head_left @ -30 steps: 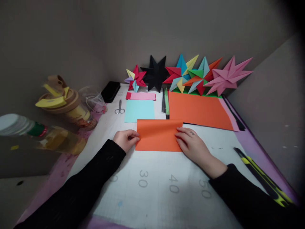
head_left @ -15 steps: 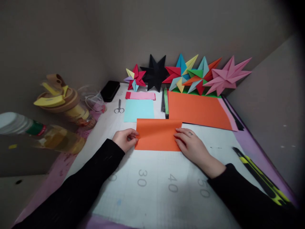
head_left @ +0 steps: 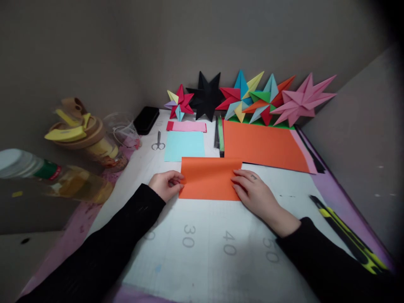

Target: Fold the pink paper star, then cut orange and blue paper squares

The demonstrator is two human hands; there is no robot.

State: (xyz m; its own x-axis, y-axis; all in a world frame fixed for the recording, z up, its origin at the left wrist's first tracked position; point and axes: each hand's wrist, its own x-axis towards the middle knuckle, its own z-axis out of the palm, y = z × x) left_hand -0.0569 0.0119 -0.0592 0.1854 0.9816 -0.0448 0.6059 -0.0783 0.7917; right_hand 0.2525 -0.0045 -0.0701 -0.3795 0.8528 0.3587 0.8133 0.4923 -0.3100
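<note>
A sheet of orange paper (head_left: 211, 180) lies in front of me, its far side curving up in a soft bend. My left hand (head_left: 167, 185) holds the left edge between thumb and curled fingers. At the opposite edge, my right hand (head_left: 252, 191) grips the paper, fingertips on top and the thumb mostly hidden. Just beyond the sheet is a light blue square of paper (head_left: 184, 146). A larger orange sheet (head_left: 265, 145) tops a stack of coloured paper to the right.
Folded paper stars, including a black star (head_left: 206, 96) and a pink star (head_left: 304, 100), lean against the wall. Small scissors (head_left: 158, 142) and a phone (head_left: 147, 120) lie left. A bottle (head_left: 72, 181) and lidded cup (head_left: 85, 130) stand far left. Yellow-black utility knives (head_left: 347, 235) lie right.
Almost nothing differs. The view has shifted very slightly, while both hands keep their places on the orange paper.
</note>
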